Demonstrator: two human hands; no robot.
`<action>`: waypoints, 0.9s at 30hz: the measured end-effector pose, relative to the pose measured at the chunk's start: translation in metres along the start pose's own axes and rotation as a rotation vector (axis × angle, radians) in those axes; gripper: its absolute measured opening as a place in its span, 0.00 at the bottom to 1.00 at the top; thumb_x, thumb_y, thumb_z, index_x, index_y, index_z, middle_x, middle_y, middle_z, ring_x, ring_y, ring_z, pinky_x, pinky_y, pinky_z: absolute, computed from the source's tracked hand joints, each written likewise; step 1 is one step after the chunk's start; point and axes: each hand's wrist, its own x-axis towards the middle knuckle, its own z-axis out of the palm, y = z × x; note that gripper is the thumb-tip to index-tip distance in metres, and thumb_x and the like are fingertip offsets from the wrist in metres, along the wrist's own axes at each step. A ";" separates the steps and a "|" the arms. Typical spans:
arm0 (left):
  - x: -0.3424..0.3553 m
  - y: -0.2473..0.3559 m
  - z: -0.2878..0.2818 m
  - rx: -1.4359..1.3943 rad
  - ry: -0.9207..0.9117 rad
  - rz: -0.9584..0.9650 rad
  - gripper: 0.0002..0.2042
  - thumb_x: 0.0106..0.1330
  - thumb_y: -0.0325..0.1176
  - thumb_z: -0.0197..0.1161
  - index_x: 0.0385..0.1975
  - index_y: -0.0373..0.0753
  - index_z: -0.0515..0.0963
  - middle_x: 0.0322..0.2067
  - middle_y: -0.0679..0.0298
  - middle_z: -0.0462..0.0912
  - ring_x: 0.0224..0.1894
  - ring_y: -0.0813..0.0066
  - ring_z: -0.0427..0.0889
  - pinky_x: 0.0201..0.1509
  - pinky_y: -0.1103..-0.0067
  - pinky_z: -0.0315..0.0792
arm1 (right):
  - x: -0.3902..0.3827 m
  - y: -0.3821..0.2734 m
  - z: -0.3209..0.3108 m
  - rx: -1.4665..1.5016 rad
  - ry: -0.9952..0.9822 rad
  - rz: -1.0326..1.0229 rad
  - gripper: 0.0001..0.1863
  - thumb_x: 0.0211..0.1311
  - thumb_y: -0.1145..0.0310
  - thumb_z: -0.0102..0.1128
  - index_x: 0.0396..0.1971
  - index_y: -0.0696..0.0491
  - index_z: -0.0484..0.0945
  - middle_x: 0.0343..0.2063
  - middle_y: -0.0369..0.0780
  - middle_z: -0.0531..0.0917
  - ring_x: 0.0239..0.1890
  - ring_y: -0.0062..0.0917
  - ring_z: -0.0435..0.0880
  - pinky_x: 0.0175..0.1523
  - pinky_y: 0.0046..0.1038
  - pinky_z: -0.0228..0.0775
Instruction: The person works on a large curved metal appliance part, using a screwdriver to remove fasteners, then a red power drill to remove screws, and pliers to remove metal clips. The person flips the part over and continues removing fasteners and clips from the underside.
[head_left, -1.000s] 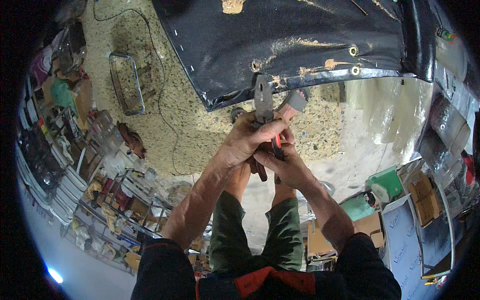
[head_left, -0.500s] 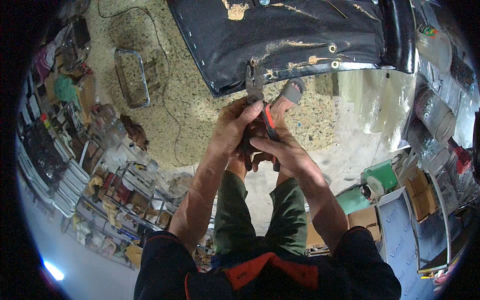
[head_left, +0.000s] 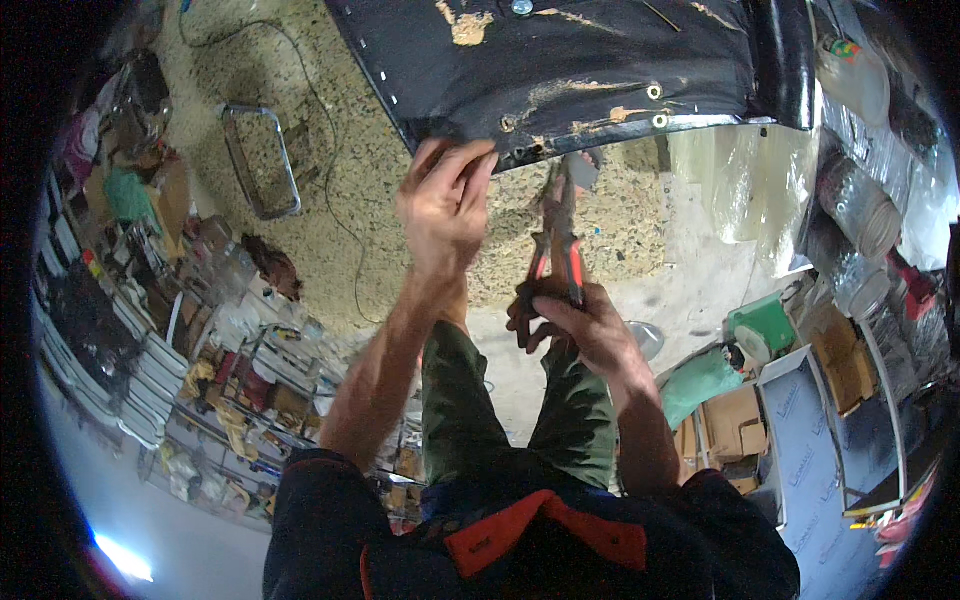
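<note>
A black upholstered panel (head_left: 560, 70) with torn patches and metal rings spans the top of the view. At its near left corner is my left hand (head_left: 445, 205), the fingers bent together over the black edge; their tips are partly hidden. My right hand (head_left: 590, 325) is wrapped round the handles of a pair of pliers (head_left: 560, 215) with red and black grips. The pliers' jaws point away from me, just below the panel's near edge and apart from my left hand. Below the jaws, my legs in green trousers (head_left: 460, 410) show.
A bent metal frame (head_left: 290, 165) and a thin cable (head_left: 335, 200) lie on the speckled floor to the left. Cluttered shelves (head_left: 270, 390) stand at lower left. Clear plastic wrap (head_left: 720, 190), a green container (head_left: 760, 325) and cardboard boxes (head_left: 735, 420) are at right.
My left hand has let go of the pliers and moved up and left to the panel's corner. My right hand has drawn the pliers to the right, away from the panel's edge.
</note>
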 end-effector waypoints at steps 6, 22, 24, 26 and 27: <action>0.040 -0.026 0.003 0.124 -0.278 0.330 0.15 0.63 0.20 0.70 0.48 0.40 0.87 0.44 0.57 0.80 0.36 0.64 0.85 0.41 0.73 0.80 | -0.017 0.025 0.001 -0.035 0.107 -0.051 0.12 0.77 0.69 0.55 0.49 0.61 0.78 0.42 0.46 0.86 0.43 0.30 0.87 0.40 0.32 0.84; -0.080 0.138 0.056 -0.643 -0.712 0.330 0.18 0.62 0.23 0.60 0.53 0.39 0.77 0.48 0.48 0.80 0.49 0.53 0.82 0.58 0.63 0.77 | -0.010 0.060 0.030 0.019 0.298 -0.122 0.14 0.75 0.66 0.56 0.50 0.60 0.76 0.41 0.44 0.87 0.33 0.26 0.85 0.37 0.26 0.76; -0.099 0.189 0.051 -0.709 -0.668 0.458 0.17 0.60 0.22 0.61 0.51 0.38 0.76 0.50 0.48 0.78 0.54 0.51 0.79 0.63 0.62 0.73 | -0.018 0.050 0.025 -0.062 0.270 -0.164 0.12 0.74 0.68 0.55 0.48 0.60 0.79 0.41 0.45 0.88 0.31 0.24 0.83 0.39 0.26 0.76; -0.087 0.186 0.046 -0.834 -0.655 0.296 0.15 0.58 0.22 0.63 0.46 0.38 0.76 0.48 0.50 0.77 0.55 0.51 0.78 0.62 0.62 0.71 | -0.021 0.035 0.030 -0.037 0.260 -0.138 0.12 0.73 0.70 0.55 0.50 0.61 0.78 0.40 0.44 0.87 0.32 0.24 0.83 0.39 0.26 0.76; -0.067 0.160 0.029 -0.793 -0.591 0.129 0.12 0.55 0.21 0.65 0.38 0.38 0.75 0.42 0.54 0.77 0.48 0.56 0.80 0.53 0.64 0.73 | -0.027 0.019 0.038 -0.043 0.288 -0.114 0.13 0.73 0.71 0.56 0.51 0.61 0.77 0.40 0.43 0.87 0.34 0.25 0.84 0.40 0.27 0.77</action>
